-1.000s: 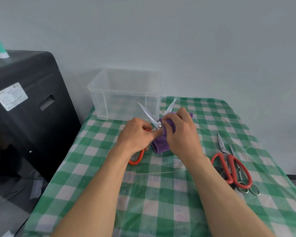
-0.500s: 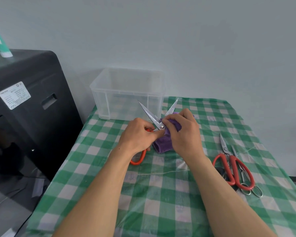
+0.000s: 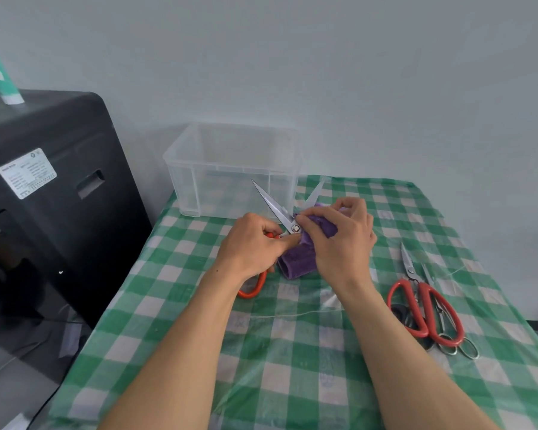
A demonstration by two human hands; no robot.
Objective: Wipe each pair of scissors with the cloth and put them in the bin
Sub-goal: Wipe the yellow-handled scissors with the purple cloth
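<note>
At 9 o'clock of the hands, off the counter's [image 3: 292,361] edge, stands a black machine [image 3: 44,197]. The clear plastic bin [image 3: 230,181] sits at 11 o'clock of the hands, at the far left corner of the counter, just beyond the blade tips.

The left hand [image 3: 252,243] has its grip closed round the handles of the orange-handled scissors [image 3: 273,203]. The blades are spread in a V, one tip toward 11 o'clock and the other toward 1. The right hand [image 3: 342,240] keeps a tight pinching grip on the purple cloth [image 3: 297,263], folded over the right blade just beside the pivot.

By my reading, this is the wiping step on the first pair. The next move calls for drawing the cloth from pivot to tip, fingers kept behind the edge, then doing the bare left blade before anything goes to the bin.

At 4 o'clock of the hands, well apart from them, the waiting pile holds red-handled scissors [image 3: 410,269] lying over steel scissors [image 3: 428,274].

Hidden: most of the orange handles sit under the left hand, and the cloth covers much of the right blade. A dark handle peeks from beneath the pile, so I cannot tell how many pairs it holds. The bin's cloudy walls show nothing plainly inside.
</note>
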